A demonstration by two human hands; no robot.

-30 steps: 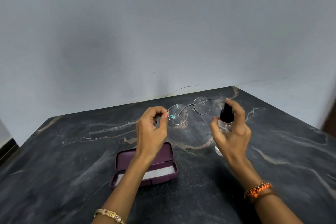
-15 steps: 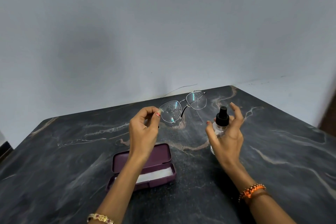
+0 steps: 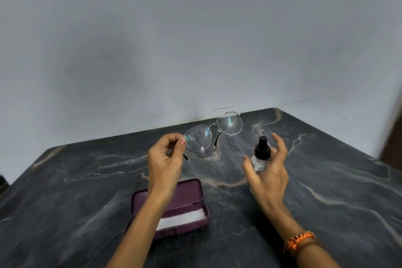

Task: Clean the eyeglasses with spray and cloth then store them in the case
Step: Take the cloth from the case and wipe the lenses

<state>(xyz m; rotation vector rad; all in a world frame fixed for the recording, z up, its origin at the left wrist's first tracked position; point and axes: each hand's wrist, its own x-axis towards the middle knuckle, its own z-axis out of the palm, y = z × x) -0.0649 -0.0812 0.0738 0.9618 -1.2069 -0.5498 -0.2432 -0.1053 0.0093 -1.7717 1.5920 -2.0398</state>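
Note:
My left hand (image 3: pixel 166 162) pinches the thin metal-framed eyeglasses (image 3: pixel 214 132) by the left rim and holds them above the table. Droplets cover both lenses. My right hand (image 3: pixel 268 171) holds a small clear spray bottle (image 3: pixel 260 159) with a black nozzle, to the right of the glasses; the index finger is lifted off the nozzle. An open purple glasses case (image 3: pixel 191 193) lies on the table below my left forearm, and a white cloth (image 3: pixel 185 217) lies in its near half.
The dark marble table (image 3: pixel 326 180) stands against a plain grey wall (image 3: pixel 195 39). Its back edge runs just behind the glasses. A dark brown edge shows at the far right.
The glasses have risen and tilted, and droplets now show on both lenses. My right index finger has lifted off the spray nozzle and the bottle has dropped slightly.

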